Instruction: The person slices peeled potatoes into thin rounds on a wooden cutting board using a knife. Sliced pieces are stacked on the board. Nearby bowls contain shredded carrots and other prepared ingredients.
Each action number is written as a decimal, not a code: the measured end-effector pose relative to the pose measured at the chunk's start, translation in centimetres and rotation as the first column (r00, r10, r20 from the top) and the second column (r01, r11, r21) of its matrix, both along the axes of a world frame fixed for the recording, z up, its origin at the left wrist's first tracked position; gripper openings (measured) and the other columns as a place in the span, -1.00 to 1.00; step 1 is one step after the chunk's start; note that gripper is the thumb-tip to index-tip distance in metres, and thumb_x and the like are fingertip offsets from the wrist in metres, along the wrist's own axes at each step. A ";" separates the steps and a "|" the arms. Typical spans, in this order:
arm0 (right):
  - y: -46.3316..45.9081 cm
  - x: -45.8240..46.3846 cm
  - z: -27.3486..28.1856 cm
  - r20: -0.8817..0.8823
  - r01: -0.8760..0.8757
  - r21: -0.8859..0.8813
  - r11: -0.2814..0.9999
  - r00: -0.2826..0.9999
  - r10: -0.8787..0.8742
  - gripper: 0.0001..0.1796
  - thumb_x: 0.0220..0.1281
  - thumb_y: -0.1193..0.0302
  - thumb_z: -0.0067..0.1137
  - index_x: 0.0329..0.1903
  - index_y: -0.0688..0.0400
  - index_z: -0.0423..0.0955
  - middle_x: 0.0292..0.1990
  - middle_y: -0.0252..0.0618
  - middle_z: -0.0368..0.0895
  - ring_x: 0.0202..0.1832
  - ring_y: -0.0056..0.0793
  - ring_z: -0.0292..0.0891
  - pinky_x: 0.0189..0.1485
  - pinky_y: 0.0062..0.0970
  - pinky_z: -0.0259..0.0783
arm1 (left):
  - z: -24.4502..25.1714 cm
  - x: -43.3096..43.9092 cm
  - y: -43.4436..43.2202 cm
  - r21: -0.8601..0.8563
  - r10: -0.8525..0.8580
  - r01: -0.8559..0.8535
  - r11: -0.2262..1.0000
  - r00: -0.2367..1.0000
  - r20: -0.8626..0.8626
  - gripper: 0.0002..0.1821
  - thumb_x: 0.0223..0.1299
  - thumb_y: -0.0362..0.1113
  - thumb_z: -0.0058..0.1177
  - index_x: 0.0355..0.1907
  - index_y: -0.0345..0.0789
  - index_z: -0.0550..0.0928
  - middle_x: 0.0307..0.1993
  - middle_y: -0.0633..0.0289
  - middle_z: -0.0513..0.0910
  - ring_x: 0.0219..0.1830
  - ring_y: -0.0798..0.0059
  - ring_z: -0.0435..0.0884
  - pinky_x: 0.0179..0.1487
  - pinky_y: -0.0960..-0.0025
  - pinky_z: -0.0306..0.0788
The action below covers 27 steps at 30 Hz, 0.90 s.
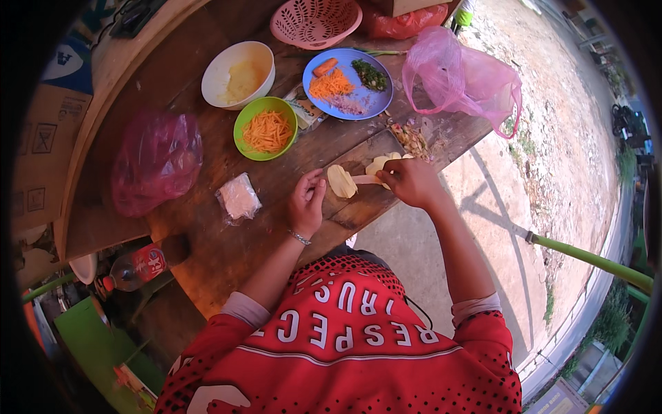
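Observation:
Pale yellow slices, of a vegetable or fruit I cannot tell, lie on a dark wooden cutting board (357,207). One fanned stack of slices (342,181) is at the middle; more slices (381,162) lie to its right. My right hand (408,178) is over the right-hand slices, its thumb and fingers closed at the end of a flat pale piece, perhaps a knife blade (366,179), that reaches to the fanned stack. My left hand (309,199) is just left of that stack, fingers curled and apart, with nothing seen in it.
Behind stand a green bowl of shredded carrot (239,135), a white bowl (209,83), a blue plate (382,106) of chopped vegetables and a pink basket (316,26). Peelings (414,139) lie beyond the board. Pink plastic bags (158,165) and a wrapped white block (239,196) are about.

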State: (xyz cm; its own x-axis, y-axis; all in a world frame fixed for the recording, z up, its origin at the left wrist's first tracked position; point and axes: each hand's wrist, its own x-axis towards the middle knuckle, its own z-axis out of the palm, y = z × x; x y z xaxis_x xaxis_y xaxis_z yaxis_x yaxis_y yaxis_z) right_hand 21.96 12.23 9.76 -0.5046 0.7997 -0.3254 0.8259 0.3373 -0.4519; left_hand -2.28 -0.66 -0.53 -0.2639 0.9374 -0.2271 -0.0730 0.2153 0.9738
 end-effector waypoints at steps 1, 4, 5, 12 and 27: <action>-0.7 0.1 0.2 -0.008 0.028 -0.013 1.000 1.000 -0.028 -0.61 0.45 0.02 0.22 -0.09 0.05 0.79 -0.30 0.00 0.79 -0.18 0.07 0.73 -0.09 0.00 0.57 | 0.6 0.3 0.6 -0.098 -0.004 0.032 0.995 0.962 0.275 -0.26 0.57 0.22 -0.04 0.41 -0.42 0.50 0.27 -0.02 0.66 0.23 0.00 0.69 0.33 0.05 0.55; -2.7 0.2 0.9 -0.030 0.110 -0.082 0.991 0.993 -0.112 -0.57 0.45 -0.01 0.21 -0.01 0.07 0.79 -0.24 0.03 0.81 -0.08 0.03 0.76 0.01 -0.02 0.59 | 3.3 0.5 1.4 -0.194 -0.030 0.265 0.945 0.657 0.753 0.00 0.54 0.49 -0.29 0.47 -0.47 0.44 0.39 -0.13 0.57 0.27 -0.08 0.70 0.32 0.05 0.60; -3.2 0.1 1.0 -0.016 0.114 -0.104 0.988 0.993 -0.116 -0.56 0.46 -0.01 0.21 -0.02 0.08 0.79 -0.22 0.04 0.81 -0.06 0.04 0.75 0.03 -0.02 0.59 | 3.8 0.5 1.5 -0.180 -0.039 0.351 0.919 0.537 0.843 0.08 0.51 0.56 -0.38 0.48 -0.49 0.43 0.43 -0.16 0.55 0.28 -0.11 0.70 0.31 0.04 0.61; -5.0 0.9 2.1 0.058 0.136 -0.282 0.950 0.990 -0.125 -0.48 0.53 -0.03 0.10 -0.05 0.18 0.76 -0.12 0.13 0.79 0.03 0.12 0.72 0.12 0.03 0.57 | 3.7 -0.4 1.2 -0.113 -0.136 0.473 0.874 0.462 0.877 0.12 0.49 0.58 -0.40 0.48 -0.53 0.41 0.45 -0.19 0.52 0.29 -0.16 0.68 0.29 0.00 0.65; -8.8 4.1 2.5 0.065 0.371 -0.139 0.918 0.929 -0.365 -0.47 0.57 -0.01 0.07 -0.17 0.22 0.75 -0.23 0.15 0.76 -0.08 0.16 0.70 0.02 0.03 0.53 | 7.4 -2.1 1.2 -0.192 -0.208 0.373 0.908 0.797 0.567 -0.51 0.60 -0.06 0.12 0.34 -0.38 0.55 0.18 0.05 0.72 0.07 0.20 0.81 0.09 0.27 0.72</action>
State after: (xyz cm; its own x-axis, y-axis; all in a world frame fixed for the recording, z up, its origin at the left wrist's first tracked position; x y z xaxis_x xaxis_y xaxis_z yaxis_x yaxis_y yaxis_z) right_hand 26.06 3.41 12.26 -0.1693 0.8688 -0.4654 0.8959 -0.0611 -0.4399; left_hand -4.39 0.50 6.88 0.2473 0.8228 -0.5118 -0.4399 0.5659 0.6973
